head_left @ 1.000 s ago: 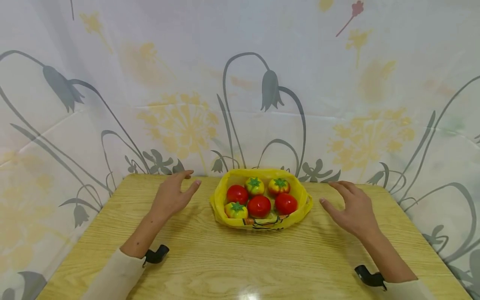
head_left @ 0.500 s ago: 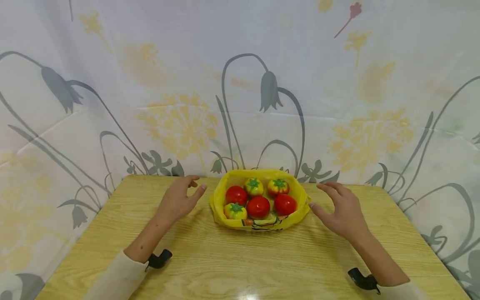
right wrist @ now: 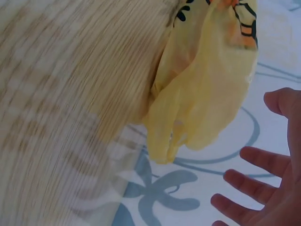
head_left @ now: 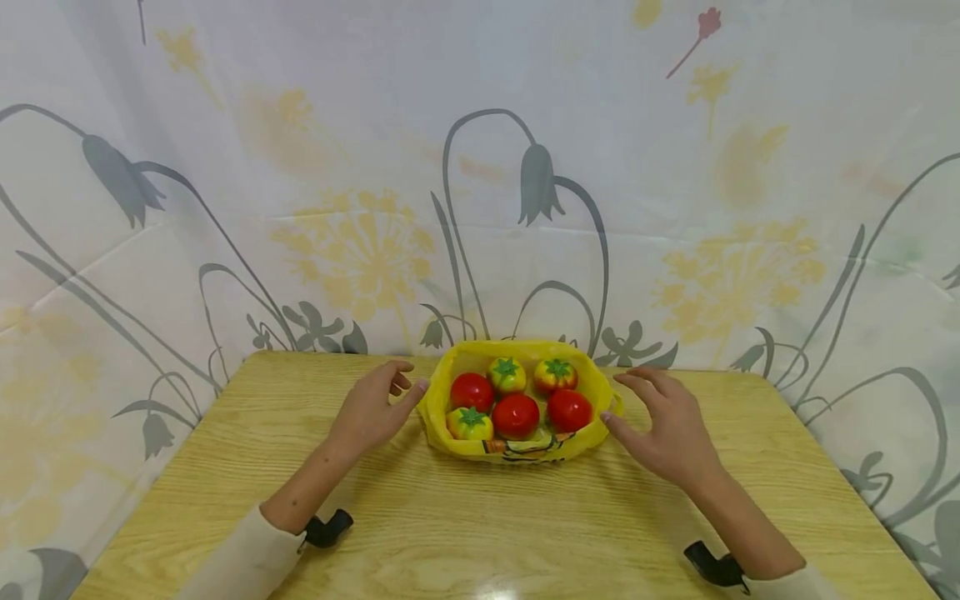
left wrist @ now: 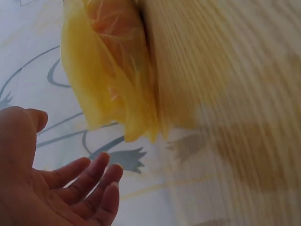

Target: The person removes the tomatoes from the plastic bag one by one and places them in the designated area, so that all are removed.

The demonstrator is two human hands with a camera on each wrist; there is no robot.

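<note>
A yellow plastic bag (head_left: 472, 448) sits on the table with its mouth spread wide. Inside lie red tomatoes (head_left: 516, 416) and yellow-green tomato-like fruits (head_left: 470, 423) with green leafy tops. My left hand (head_left: 372, 410) hovers at the bag's left side, thumb tip right at its edge, fingers loosely bent. On the other side my right hand (head_left: 666, 425) overlaps the bag's right edge in the head view, thumb and fingers spread. Both wrist views show a gap between the fingers and the bag's sides (left wrist: 110, 75), and neither hand holds anything.
The wooden table (head_left: 450, 533) reaches back to a pale curtain (head_left: 337, 167) printed with grey and yellow flowers. The bag stands near the table's far edge. Black wrist mounts (head_left: 330, 528) hang at both sleeves.
Both hands have moved inward toward the bag, the left going right and slightly down, the right going left. The bag and the fruit have stayed in place.
</note>
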